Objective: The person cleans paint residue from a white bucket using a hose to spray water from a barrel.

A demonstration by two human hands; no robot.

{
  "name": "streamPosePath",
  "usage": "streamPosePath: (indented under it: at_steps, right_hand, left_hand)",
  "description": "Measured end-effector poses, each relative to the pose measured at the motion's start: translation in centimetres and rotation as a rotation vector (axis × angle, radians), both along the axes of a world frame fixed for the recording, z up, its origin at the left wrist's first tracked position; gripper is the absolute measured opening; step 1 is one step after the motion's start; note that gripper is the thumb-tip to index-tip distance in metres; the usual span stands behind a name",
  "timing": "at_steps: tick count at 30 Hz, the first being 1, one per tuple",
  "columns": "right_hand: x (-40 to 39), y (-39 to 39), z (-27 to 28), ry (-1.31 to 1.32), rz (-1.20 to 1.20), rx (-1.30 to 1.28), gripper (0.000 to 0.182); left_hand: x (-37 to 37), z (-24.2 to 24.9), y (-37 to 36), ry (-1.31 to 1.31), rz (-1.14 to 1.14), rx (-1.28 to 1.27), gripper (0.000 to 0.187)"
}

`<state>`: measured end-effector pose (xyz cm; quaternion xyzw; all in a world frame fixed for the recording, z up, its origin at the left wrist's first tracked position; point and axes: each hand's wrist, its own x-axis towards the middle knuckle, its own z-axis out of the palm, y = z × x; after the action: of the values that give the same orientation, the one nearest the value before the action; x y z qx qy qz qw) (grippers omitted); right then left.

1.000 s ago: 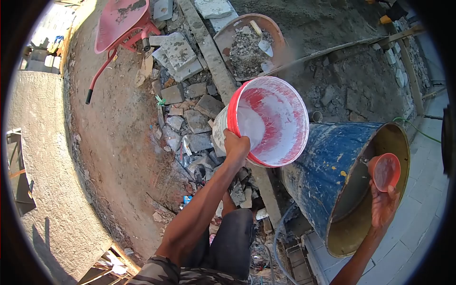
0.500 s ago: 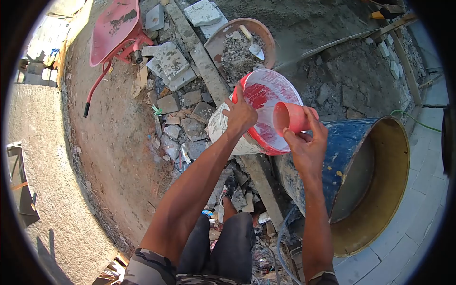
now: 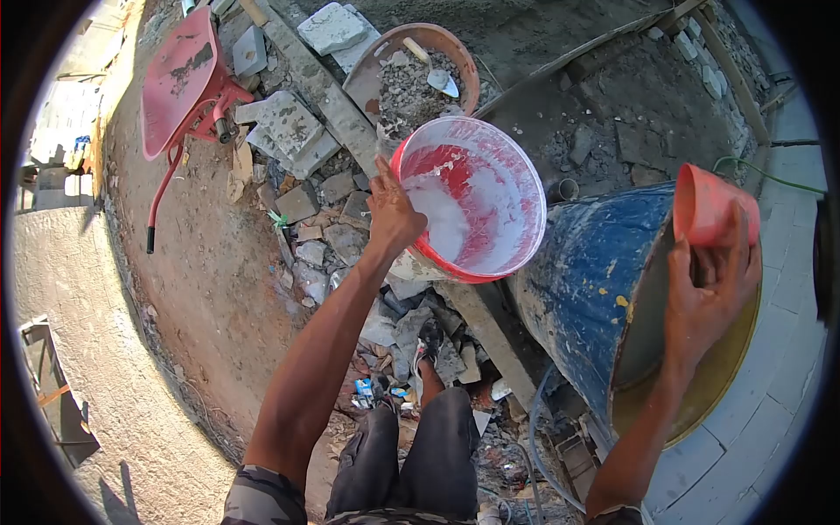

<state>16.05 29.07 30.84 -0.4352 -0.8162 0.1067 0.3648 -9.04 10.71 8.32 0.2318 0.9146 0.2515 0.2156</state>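
Note:
My left hand [image 3: 395, 214] grips the near-left rim of a red and white plastic bucket [image 3: 516, 197]. The bucket is tilted, its mouth facing me, and a whitish, wet-looking mass shows inside. In my right hand [image 3: 713, 289] is a pinkish-red plastic cup [image 3: 713, 208], held by its side with bent fingers. The cup is over the mouth of a large blue drum [image 3: 586, 276], close to its upper rim. Greyish liquid appears inside the drum; what the cup contains is hidden.
Behind the bucket, a round basin [image 3: 471, 77] holds rubble and a trowel [image 3: 441, 81]. A red wheelbarrow [image 3: 179, 83] stands at upper left. Broken blocks [image 3: 297, 131] and a long plank [image 3: 319, 87] lie across the ground. A hose [image 3: 535, 437] runs below the drum.
My right hand has moved the cup rightward from the bucket's mouth to over the drum. My left hand still holds the bucket rim. The camera view has shifted slightly.

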Motion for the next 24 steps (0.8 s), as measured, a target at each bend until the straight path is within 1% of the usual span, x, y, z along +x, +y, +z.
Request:
streamPosePath:
  at_steps: [1, 2, 3, 4, 5, 6, 7, 8, 9, 10, 11, 13, 14, 15, 17, 18, 20, 21, 23, 24]
  right_hand:
    - [4.0, 1.9, -1.0, 0.097, -0.012, -0.197, 0.064]
    - [9.1, 4.1, -4.3, 0.035, -0.111, -0.289, 0.061]
    - [13.9, 5.7, -8.4, -0.034, -0.113, -0.411, 0.059]
    - [17.4, 5.9, -12.3, 0.096, -0.232, -0.828, 0.054]
    - [21.4, 6.1, -17.1, 0.208, -0.289, -1.108, 0.049]
    - [24.8, 5.6, -21.4, 0.355, -0.313, -1.295, 0.041]
    - [27.8, 5.4, -25.5, 0.348, -0.231, -1.414, 0.038]
    - [30.9, 5.1, -30.1, 0.379, -0.245, -1.312, 0.041]
    - [32.2, 4.8, -32.6, 0.326, -0.278, -1.323, 0.041]
    - [32.0, 4.7, -33.7, 0.294, -0.289, -1.371, 0.041]
    - [31.7, 5.1, -34.6, 0.279, -0.286, -1.439, 0.041]
    - [31.2, 5.0, -34.2, 0.32, -0.231, -1.587, 0.041]
    - [30.8, 5.0, -33.5, 0.357, -0.189, -1.653, 0.041]
    - [30.2, 5.1, -32.4, 0.391, -0.138, -1.706, 0.041]
    - [29.1, 5.4, -29.4, 0.454, -0.01, -1.759, 0.041]
    - [28.7, 5.1, -27.8, 0.52, 0.04, -1.753, 0.041]
    - [26.9, 5.7, -24.6, 0.644, 0.117, -1.711, 0.041]
    - [26.4, 6.4, -23.4, 0.789, -0.055, -1.657, 0.049]
    - [24.2, 5.9, -16.9, 0.84, -0.057, -1.474, 0.051]
    - [24.0, 5.9, -14.2, 0.817, -0.032, -1.4, 0.048]
  left_hand:
    - [-0.1, -1.0, -1.6, 0.134, 0.017, -0.076, 0.096]
    - [-1.1, -1.9, -3.6, -0.102, -0.001, -0.061, 0.087]
    - [-1.7, -0.4, -4.8, -0.337, -0.021, -0.049, 0.079]
    - [-1.4, -0.6, -6.4, -0.339, -0.021, -0.056, 0.079]
    - [-1.2, -1.1, -7.6, -0.554, 0.124, 0.209, 0.08]
    - [-0.7, -0.7, -8.1, -0.659, 0.201, 0.341, 0.082]
    - [-0.2, -0.4, -8.6, -0.763, 0.28, 0.473, 0.083]
    - [0.4, 2.0, -7.7, -0.837, 0.433, 0.47, 0.083]
    - [1.0, 3.5, -7.6, -0.912, 0.591, 0.46, 0.085]
    - [1.2, 3.4, -7.9, -0.909, 0.597, 0.536, 0.09]
    - [1.1, 2.9, -8.3, -0.905, 0.601, 0.537, 0.09]
    - [1.0, 1.4, -9.6, -0.867, 0.52, 0.609, 0.094]
    - [1.0, 0.8, -10.0, -0.866, 0.535, 0.67, 0.095]
    - [1.2, 0.9, -10.0, -0.868, 0.53, 0.669, 0.095]
    - [1.7, 1.3, -9.8, -0.779, 0.47, 0.627, 0.096]
    - [1.8, 1.5, -9.9, -0.781, 0.475, 0.631, 0.096]
    - [1.9, 1.9, -9.8, -0.603, 0.31, 0.613, 0.094]
    - [2.0, 1.8, -9.7, -0.602, 0.313, 0.617, 0.094]
    - [2.4, 1.8, -9.2, -0.388, 0.255, 0.616, 0.09]
    - [2.2, 2.4, -8.9, -0.332, 0.201, 0.536, 0.085]
